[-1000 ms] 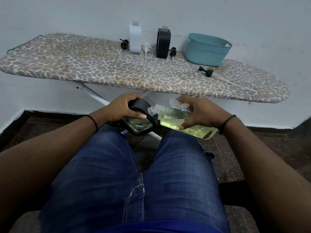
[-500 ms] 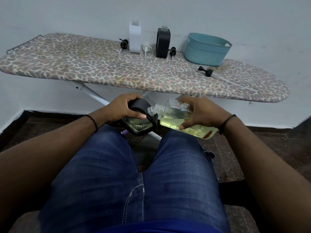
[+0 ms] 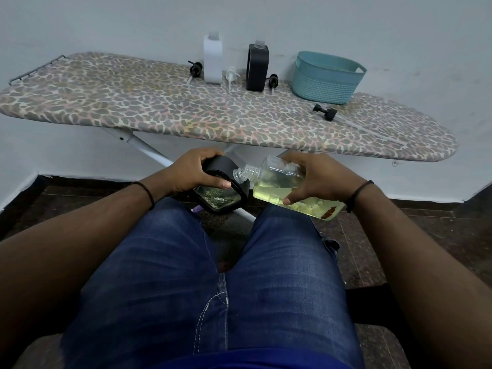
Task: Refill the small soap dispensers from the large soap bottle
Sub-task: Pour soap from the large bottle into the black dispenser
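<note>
Over the knees | left hand (image 3: 192,170) grips black dispenser (image 3: 222,186) | right hand (image 3: 316,177) grips tilted bottle (image 3: 277,182) — neck at dispenser's top

The ironing board (image 3: 159,110) wears a grey-and-pink leopard-spot cover, carrying a white dispenser (image 3: 212,61), a black dispenser (image 3: 257,67) and a teal woven-pattern basket (image 3: 326,78), while the clear large bottle (image 3: 287,186) holds pale yellow soap above dark blue jeans (image 3: 207,283).

light: dim, even, soft | shadows: faint | focus: sharp | edges: wide-angle bend | glare: none
</note>
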